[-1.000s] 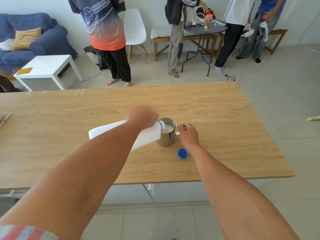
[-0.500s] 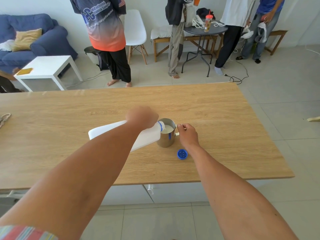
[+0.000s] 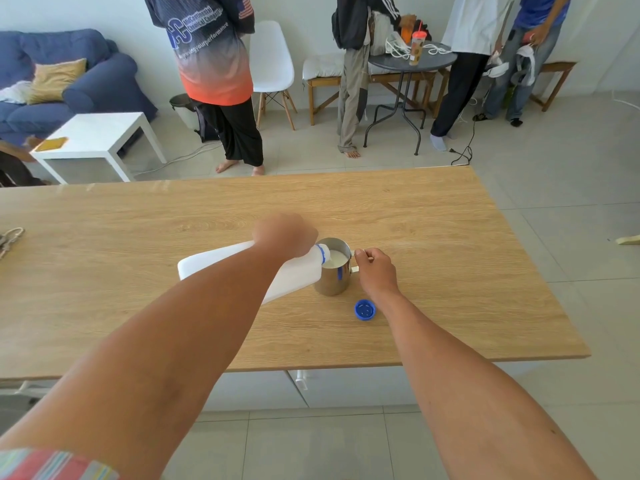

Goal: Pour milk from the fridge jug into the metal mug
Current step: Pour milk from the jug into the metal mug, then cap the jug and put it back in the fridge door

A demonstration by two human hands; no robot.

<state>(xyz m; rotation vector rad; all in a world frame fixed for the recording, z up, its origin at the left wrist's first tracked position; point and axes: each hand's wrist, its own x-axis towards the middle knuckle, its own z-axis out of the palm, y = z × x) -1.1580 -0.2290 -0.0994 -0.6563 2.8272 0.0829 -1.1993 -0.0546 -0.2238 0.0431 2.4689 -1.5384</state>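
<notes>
A white plastic milk jug [image 3: 211,259] is tipped almost flat, its blue-ringed mouth over the rim of the metal mug [image 3: 333,284]. My left hand [image 3: 284,234] grips the jug near its neck and covers its handle. White milk [image 3: 337,259] fills much of the mug. My right hand [image 3: 375,270] pinches the mug's handle on its right side. The mug stands upright on the wooden table [image 3: 450,244]. The jug's blue cap [image 3: 364,310] lies loose on the table, just in front of the mug and right hand.
A bunch of cord or keys [image 3: 9,239] lies at the table's far left edge. Beyond the table stand several people [image 3: 214,71], a white chair [image 3: 272,60], a round dark table [image 3: 412,62], a white side table [image 3: 93,135] and a blue sofa [image 3: 69,81].
The jug and both hands hold nearly the same pose. The milk level in the mug looks slightly higher. People in the background have shifted.
</notes>
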